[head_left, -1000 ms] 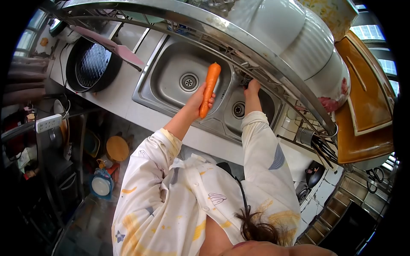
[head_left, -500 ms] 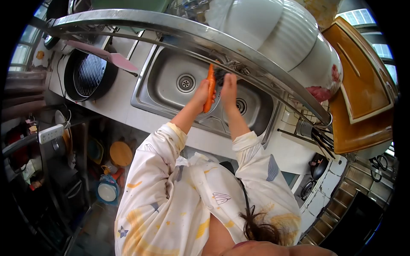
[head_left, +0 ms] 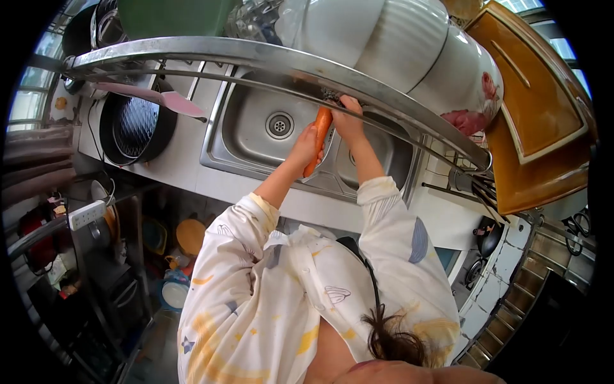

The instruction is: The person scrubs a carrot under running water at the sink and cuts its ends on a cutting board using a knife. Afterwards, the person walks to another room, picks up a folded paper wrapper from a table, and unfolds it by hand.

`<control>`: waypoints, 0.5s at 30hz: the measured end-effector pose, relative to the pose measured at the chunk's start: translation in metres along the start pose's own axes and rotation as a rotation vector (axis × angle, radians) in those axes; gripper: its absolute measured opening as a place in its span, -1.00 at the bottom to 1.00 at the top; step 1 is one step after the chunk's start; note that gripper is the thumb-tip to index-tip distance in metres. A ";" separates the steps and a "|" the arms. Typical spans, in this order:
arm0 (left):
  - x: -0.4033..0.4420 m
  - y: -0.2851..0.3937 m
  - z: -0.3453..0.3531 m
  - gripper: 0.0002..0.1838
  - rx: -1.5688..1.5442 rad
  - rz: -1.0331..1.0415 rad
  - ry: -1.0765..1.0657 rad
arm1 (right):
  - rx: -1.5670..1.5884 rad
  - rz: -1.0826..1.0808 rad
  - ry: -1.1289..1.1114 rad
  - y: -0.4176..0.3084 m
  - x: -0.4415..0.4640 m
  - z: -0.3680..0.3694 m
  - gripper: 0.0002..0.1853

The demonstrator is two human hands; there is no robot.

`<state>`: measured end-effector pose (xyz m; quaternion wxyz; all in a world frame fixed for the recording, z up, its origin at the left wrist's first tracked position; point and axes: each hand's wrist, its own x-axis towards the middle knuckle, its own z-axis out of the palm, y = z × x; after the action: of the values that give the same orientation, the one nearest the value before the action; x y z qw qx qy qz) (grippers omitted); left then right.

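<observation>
Right hand (head_left: 349, 120) moved farther — beside carrot (head_left: 322, 128).

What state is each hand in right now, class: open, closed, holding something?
Left hand: closed, holding the carrot.
Right hand: closed on a dark scourer at the carrot's far end; grip partly hidden.

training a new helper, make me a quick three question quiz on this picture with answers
1. True or false: the left hand holds the long orange carrot.
2. Where is the dark, wiry scourer?
A) inside the round black pan
B) at the right hand's fingertips, by the carrot's far end
C) under the left wrist
3. How many basins does the grey stainless-steel sink have?

Key: 1. True. 2. B. 3. Two.
</observation>
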<state>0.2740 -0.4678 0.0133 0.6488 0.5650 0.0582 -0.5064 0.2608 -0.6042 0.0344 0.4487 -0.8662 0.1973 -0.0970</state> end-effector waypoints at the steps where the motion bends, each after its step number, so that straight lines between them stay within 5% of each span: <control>1: 0.003 0.001 0.000 -0.64 -0.031 -0.008 -0.003 | -0.024 0.080 -0.049 0.002 0.002 0.000 -0.66; 2: 0.007 0.003 0.001 -0.66 -0.066 -0.016 -0.008 | -0.052 0.158 -0.099 0.004 0.004 0.001 -0.67; 4: 0.010 0.005 -0.009 -0.67 -0.054 -0.007 -0.027 | -0.086 -0.461 0.148 0.022 -0.018 0.025 -0.73; 6: 0.011 0.004 -0.009 -0.69 -0.052 -0.006 -0.037 | 0.003 -0.407 0.133 0.018 -0.025 0.027 -0.72; 10: 0.010 0.006 0.000 -0.69 -0.142 0.043 -0.006 | 0.014 0.079 0.027 0.004 0.002 0.004 -0.65; 11: 0.013 0.010 -0.004 -0.71 -0.196 0.040 -0.040 | 0.024 0.022 0.013 0.001 -0.008 0.008 -0.68; 13: 0.019 0.010 -0.013 -0.72 -0.279 0.049 -0.081 | 0.060 -0.435 0.139 0.001 -0.026 0.024 -0.71; 14: 0.023 0.010 -0.013 -0.72 -0.283 0.055 -0.083 | 0.056 -0.440 0.137 0.014 -0.016 0.026 -0.71; 15: 0.018 0.012 -0.011 -0.71 -0.259 0.065 -0.068 | 0.048 -0.220 0.132 0.032 -0.003 0.028 -0.69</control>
<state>0.2970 -0.4720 0.0059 0.7339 0.4607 0.0826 -0.4923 0.2592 -0.5989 -0.0078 0.4420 -0.8634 0.1280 -0.2069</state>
